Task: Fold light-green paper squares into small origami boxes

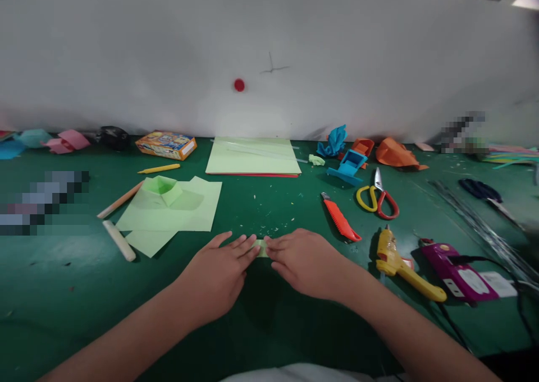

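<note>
Between my two hands a small strip of pale green paper (261, 248) lies on the green table, mostly hidden under my fingertips. My left hand (224, 271) rests palm down, fingers stretched out and their tips on the strip's left part. From the other side my right hand (304, 261) lies with fingers extended, pressing on the strip's right part. To the left, a folded light green paper shape (164, 190) sits on pale green sheets (196, 205). Farther back is a stack of pale green paper (252, 156) with a red edge under it.
At right lie a red cutter (342, 218), scissors (379, 194), a yellow glue gun (406, 264) and a purple power strip (458, 272) with cords. On the left are a white stick (119, 240), a pencil (120, 201) and a yellow crayon (160, 169). A whitish wall (168, 51) stands behind.
</note>
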A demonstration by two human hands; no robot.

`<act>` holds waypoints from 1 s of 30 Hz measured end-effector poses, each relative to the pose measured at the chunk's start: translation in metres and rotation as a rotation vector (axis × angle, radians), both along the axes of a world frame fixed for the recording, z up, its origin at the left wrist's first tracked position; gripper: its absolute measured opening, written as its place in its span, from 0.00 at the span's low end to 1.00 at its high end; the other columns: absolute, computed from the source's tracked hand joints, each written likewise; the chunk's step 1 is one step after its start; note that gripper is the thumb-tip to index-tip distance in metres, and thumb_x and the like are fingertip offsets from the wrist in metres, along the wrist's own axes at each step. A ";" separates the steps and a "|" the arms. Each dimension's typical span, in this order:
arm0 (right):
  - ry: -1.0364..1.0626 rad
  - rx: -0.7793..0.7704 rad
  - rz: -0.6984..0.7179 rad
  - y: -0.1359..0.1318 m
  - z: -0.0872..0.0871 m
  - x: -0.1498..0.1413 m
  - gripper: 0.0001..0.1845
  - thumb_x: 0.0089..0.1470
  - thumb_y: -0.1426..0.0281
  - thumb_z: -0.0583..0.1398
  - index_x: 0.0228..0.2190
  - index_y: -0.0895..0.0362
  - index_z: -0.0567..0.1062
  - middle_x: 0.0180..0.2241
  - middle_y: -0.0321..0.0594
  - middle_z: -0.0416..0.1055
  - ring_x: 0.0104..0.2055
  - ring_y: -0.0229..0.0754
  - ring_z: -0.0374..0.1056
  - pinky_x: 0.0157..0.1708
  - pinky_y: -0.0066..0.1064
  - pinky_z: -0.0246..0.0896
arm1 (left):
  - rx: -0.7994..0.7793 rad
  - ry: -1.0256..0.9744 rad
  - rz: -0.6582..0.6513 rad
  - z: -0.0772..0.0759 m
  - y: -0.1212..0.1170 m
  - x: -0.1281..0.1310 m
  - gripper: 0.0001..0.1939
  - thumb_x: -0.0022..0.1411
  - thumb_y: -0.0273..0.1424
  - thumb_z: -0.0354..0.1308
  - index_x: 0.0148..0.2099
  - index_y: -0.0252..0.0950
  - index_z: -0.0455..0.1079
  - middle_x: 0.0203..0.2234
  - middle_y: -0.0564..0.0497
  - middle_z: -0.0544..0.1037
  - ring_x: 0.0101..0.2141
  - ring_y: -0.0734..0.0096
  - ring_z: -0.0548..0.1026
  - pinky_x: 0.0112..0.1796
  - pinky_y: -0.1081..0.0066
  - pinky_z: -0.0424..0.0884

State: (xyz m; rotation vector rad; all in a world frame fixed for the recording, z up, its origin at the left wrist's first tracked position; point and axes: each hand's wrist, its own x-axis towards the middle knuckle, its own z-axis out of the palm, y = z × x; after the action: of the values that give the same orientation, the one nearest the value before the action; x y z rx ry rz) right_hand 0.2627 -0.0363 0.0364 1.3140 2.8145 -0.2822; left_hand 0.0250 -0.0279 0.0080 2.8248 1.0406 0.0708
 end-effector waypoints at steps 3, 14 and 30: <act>0.034 -0.030 0.019 -0.006 -0.003 0.000 0.22 0.66 0.70 0.54 0.58 0.60 0.73 0.61 0.47 0.71 0.60 0.50 0.68 0.57 0.45 0.61 | -0.026 -0.003 0.006 -0.001 0.000 -0.001 0.28 0.69 0.27 0.47 0.69 0.38 0.63 0.67 0.47 0.64 0.65 0.60 0.66 0.68 0.51 0.49; -0.014 -0.004 0.050 -0.014 -0.004 0.002 0.33 0.55 0.79 0.55 0.63 0.66 0.68 0.65 0.51 0.65 0.66 0.57 0.60 0.61 0.51 0.58 | 0.131 0.051 -0.035 -0.011 -0.011 0.014 0.28 0.66 0.29 0.50 0.65 0.23 0.67 0.64 0.31 0.67 0.64 0.46 0.66 0.67 0.48 0.49; 0.110 -0.087 0.066 -0.006 -0.010 0.005 0.29 0.66 0.72 0.51 0.65 0.63 0.65 0.66 0.54 0.62 0.67 0.51 0.62 0.67 0.49 0.54 | 0.131 -0.095 0.083 -0.010 -0.015 0.027 0.25 0.63 0.24 0.51 0.62 0.28 0.70 0.56 0.36 0.76 0.53 0.51 0.76 0.52 0.54 0.74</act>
State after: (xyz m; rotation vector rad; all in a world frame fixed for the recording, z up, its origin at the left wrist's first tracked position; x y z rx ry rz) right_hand 0.2676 -0.0422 0.0266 1.2218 2.8912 -0.4842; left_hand 0.0518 -0.0430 -0.0021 2.8592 1.1722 0.2893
